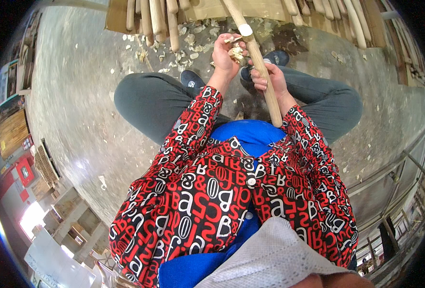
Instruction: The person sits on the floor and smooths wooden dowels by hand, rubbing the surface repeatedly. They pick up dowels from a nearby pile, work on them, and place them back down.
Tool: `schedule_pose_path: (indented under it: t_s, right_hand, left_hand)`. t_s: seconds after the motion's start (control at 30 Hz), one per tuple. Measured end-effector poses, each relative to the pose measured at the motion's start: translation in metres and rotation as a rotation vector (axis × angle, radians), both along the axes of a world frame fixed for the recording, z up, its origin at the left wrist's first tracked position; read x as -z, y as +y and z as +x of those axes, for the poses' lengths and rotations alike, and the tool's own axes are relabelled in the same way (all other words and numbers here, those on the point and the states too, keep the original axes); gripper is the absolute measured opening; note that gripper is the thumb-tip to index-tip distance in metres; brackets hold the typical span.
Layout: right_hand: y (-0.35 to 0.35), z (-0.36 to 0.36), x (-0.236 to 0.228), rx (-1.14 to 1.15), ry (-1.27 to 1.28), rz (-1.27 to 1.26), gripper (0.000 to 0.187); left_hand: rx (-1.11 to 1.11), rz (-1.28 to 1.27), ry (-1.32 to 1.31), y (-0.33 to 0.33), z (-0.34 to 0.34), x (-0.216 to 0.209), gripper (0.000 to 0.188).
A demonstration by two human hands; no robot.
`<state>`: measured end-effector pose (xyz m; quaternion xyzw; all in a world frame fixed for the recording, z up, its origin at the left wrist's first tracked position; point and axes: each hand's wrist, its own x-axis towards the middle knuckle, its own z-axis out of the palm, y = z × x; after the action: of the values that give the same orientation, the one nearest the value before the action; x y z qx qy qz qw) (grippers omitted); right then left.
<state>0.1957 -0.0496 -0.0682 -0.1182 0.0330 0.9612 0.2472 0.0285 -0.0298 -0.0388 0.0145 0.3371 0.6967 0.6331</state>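
A long, pale wooden handle [264,72] slants away from my belly toward the far side, between my knees. My right hand [271,80] is wrapped round its middle part. A white oval patch [245,30] shows on the wood farther up; I cannot tell whether it is a label or a cut face. My left hand [226,56] is beside the handle, its fingers curled on several curled, pale scraps [237,52]. These look thin, like peelings or shavings, and lie close to the wood.
Many similar wooden handles [157,19] lie on cardboard [115,17] at the far left, with more handles [356,21] at the far right. Pale scraps [193,56] litter the concrete floor [78,96]. My bent legs [145,103] flank the work. Shelving [73,216] stands at the lower left.
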Motion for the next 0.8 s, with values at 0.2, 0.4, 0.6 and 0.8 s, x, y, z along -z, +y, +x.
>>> schedule_pose_path:
  t_s: [0.2,0.4,0.6,0.8]
  right_hand:
    - [-0.001,0.0,-0.002,-0.016,-0.054,0.033,0.05]
    - [-0.002,0.0,-0.003,0.006,-0.082,0.038,0.047]
    - [-0.006,-0.001,-0.001,-0.041,0.151,-0.026,0.045]
    - [-0.005,0.008,-0.001,-0.007,0.051,-0.032,0.044]
  left_hand:
    - [0.139,-0.037,0.756,0.005,-0.014,0.013,0.021]
    - [0.259,0.005,1.188,0.005,-0.016,0.01,0.019]
    - [-0.132,-0.116,0.901,0.023,-0.054,0.017,0.009]
    - [0.149,-0.038,0.748,0.03,-0.042,0.001,0.025]
